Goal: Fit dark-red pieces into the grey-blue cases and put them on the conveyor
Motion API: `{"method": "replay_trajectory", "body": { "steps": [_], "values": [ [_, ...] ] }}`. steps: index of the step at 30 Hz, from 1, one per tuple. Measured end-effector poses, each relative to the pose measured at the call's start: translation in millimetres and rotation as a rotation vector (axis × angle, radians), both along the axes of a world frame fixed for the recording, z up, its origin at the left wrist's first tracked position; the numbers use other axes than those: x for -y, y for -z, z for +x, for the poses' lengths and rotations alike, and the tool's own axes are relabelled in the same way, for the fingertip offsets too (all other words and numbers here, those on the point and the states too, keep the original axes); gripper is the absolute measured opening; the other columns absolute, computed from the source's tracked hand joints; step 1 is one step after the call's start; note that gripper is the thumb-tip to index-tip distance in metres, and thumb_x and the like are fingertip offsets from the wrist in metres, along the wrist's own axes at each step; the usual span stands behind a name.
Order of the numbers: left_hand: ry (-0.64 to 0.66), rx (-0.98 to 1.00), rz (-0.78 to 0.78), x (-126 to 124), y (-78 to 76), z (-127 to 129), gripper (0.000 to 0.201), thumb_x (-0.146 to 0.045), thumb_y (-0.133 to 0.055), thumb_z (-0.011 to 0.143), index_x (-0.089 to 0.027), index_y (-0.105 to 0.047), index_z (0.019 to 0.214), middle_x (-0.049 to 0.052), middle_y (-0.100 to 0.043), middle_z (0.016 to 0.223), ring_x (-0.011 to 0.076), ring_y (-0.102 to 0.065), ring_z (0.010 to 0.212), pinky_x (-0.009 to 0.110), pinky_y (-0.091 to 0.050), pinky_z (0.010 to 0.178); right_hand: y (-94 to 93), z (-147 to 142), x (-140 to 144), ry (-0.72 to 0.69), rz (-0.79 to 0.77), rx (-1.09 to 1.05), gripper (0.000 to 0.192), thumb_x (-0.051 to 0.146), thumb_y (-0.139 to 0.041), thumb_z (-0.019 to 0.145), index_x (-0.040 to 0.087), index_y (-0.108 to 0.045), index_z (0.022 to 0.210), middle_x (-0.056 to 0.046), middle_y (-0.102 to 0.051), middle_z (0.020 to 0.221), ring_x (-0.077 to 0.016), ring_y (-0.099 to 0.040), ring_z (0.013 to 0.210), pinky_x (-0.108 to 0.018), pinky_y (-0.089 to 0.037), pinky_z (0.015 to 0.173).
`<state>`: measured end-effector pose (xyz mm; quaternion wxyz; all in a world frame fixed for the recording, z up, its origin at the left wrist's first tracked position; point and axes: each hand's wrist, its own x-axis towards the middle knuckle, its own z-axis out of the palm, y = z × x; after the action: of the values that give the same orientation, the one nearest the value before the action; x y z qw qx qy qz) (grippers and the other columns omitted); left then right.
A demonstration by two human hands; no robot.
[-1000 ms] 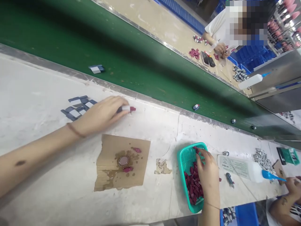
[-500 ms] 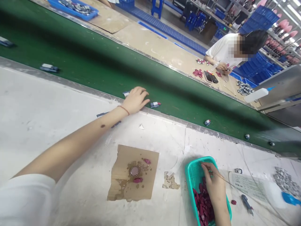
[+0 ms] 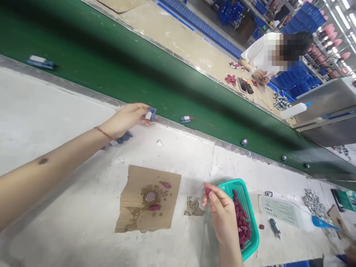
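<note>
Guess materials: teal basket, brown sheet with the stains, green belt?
Teal basket: likely moulded plastic, with a fine mesh of holes and a glossy rim. Brown sheet: looks like cardboard, matte, with torn edges and soaked dark stains. Green belt: probably rubber or PVC, smooth with a dull sheen; can't tell which.

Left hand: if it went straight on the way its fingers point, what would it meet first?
The left hand, pinching a small blue-and-white block, points along the metal belt edge. Likely first: the small blue, white and red piece on the green conveyor belt.

Green conveyor belt (image 3: 116,63), teal mesh basket (image 3: 251,243) of dark-red pieces (image 3: 240,222), brown cardboard (image 3: 139,218).
</note>
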<state>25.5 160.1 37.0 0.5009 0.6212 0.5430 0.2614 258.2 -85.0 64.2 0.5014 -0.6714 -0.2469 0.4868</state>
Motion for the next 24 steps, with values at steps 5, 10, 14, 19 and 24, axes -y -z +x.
{"method": "replay_trajectory", "body": {
  "steps": [5, 10, 14, 19, 24],
  "values": [
    [0.052, 0.279, -0.274, 57, -0.7, -11, 0.028, -0.037, -0.056, 0.083, -0.013, -0.061, 0.096, 0.01, -0.07, 0.095, 0.0231, -0.069, 0.083, 0.041, -0.057, 0.085, 17.2, -21, -9, -0.063, -0.019, -0.062, 0.026, 0.042, -0.08, 0.071, 0.023, -0.078, 0.089, -0.004, -0.075, 0.078, -0.0163, -0.068, 0.067, -0.028, -0.056, 0.066],
    [0.111, 0.408, -0.451, 95, 1.2, -22, 0.032, -0.041, -0.076, 0.069, -0.018, -0.066, 0.089, 0.005, -0.071, 0.086, 0.023, -0.066, 0.084, 0.035, -0.056, 0.08, 26.5, -37, -21, -0.192, -0.009, -0.26, 0.023, 0.042, -0.079, 0.073, 0.022, -0.075, 0.084, -0.004, -0.075, 0.074, -0.0173, -0.07, 0.07, -0.028, -0.057, 0.068],
    [0.081, 0.387, -0.474, 113, 3.3, -28, 0.032, -0.042, -0.077, 0.069, -0.019, -0.066, 0.087, 0.006, -0.072, 0.086, 0.0231, -0.065, 0.084, 0.034, -0.053, 0.079, 29.6, -44, -30, -0.217, -0.045, -0.387, 0.032, 0.04, -0.081, 0.071, 0.022, -0.074, 0.097, -0.004, -0.077, 0.075, -0.0168, -0.071, 0.071, -0.027, -0.056, 0.067],
    [0.01, 0.416, -0.548, 130, 7.4, -34, 0.03, -0.039, -0.079, 0.067, -0.019, -0.063, 0.084, 0.005, -0.071, 0.087, 0.0202, -0.063, 0.079, 0.031, -0.052, 0.075, 34.7, -49, -37, -0.273, -0.116, -0.431, 0.03, 0.042, -0.082, 0.07, 0.019, -0.075, 0.089, -0.006, -0.078, 0.079, -0.0179, -0.072, 0.074, -0.027, -0.056, 0.068],
    [-0.031, 0.448, -0.605, 140, 15.0, -36, 0.035, -0.036, -0.08, 0.066, -0.02, -0.062, 0.091, 0.003, -0.066, 0.088, 0.0169, -0.061, 0.074, 0.03, -0.053, 0.072, 45.3, -53, -38, -0.313, -0.108, -0.346, 0.034, 0.047, -0.081, 0.068, 0.02, -0.062, 0.076, -0.001, -0.071, 0.06, -0.0126, -0.061, 0.049, -0.021, -0.047, 0.046]
  ]
}}
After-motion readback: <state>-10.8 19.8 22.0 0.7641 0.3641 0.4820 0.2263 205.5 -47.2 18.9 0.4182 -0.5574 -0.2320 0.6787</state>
